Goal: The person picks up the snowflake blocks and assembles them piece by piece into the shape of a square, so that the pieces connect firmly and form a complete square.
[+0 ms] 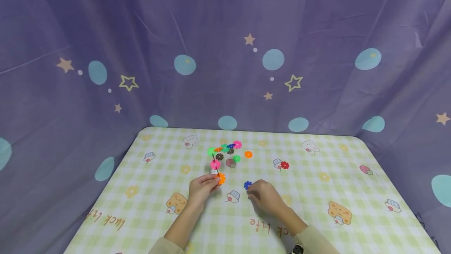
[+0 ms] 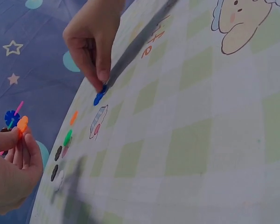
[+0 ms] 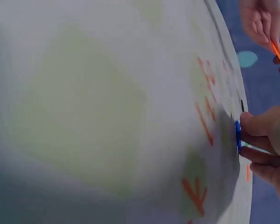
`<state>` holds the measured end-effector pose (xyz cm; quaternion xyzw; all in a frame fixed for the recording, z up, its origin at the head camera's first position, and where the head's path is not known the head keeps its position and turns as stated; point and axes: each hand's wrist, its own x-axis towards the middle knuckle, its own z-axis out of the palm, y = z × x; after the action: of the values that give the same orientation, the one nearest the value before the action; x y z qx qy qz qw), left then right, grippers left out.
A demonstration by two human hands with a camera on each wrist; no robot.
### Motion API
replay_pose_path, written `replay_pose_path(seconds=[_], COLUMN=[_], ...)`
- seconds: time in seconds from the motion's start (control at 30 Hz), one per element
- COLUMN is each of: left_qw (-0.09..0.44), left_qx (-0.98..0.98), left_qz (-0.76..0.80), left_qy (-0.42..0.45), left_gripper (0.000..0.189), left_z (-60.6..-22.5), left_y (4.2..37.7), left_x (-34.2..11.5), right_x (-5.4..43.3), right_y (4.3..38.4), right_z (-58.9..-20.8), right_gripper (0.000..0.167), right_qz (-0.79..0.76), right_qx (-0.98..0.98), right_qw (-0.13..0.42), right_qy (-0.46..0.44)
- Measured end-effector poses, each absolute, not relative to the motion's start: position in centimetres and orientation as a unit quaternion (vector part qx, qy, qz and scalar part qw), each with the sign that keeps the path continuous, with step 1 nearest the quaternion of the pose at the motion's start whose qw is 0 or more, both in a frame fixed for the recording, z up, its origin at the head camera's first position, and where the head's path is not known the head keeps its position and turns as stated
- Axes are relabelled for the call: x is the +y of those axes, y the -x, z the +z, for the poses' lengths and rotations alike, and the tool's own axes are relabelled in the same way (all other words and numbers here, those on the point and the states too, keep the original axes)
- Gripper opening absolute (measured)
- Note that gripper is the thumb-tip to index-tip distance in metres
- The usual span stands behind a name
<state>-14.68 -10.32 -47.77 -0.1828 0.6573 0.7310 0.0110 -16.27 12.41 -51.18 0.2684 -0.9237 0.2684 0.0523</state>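
My left hand pinches an orange notched plastic disc at one end of a linked chain of such discs. The chain runs away from the hand, through a pink disc and a green disc, then bends right to another pink disc at its far end. To the right, the thumb and fingertips of my right hand pinch a blue disc close over the tabletop. In the right wrist view that blue disc shows edge-on, partly hidden by the fingers.
Loose on the checked tablecloth lie an orange disc, a green disc, two dark brown discs and, farther right, a red disc. A purple curtain hangs behind the table.
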Motion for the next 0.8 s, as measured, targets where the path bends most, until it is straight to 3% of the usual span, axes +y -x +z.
replay_pose_path(seconds=[0.27, 0.5, 0.8], left_qw=[0.015, 0.03, 0.033], left_qx=[0.658, 0.671, 0.671], left_qz=[0.735, 0.724, 0.725], left_qy=[0.163, 0.158, 0.153], left_gripper=[0.028, 0.025, 0.026], left_z=[-47.4, -47.7, -47.8], left_y=[14.8, 15.0, 14.5], left_x=[-10.0, -9.5, -9.2], right_x=[12.9, 12.7, 12.3], right_y=[15.4, 15.9, 15.7], right_z=[-50.7, -50.7, -50.7], right_gripper=[0.015, 0.03, 0.023], right_qz=[0.287, 0.25, 0.304], right_qx=[-0.907, -0.917, -0.904], right_qw=[0.017, 0.005, -0.032], right_qy=[-0.307, -0.311, -0.3])
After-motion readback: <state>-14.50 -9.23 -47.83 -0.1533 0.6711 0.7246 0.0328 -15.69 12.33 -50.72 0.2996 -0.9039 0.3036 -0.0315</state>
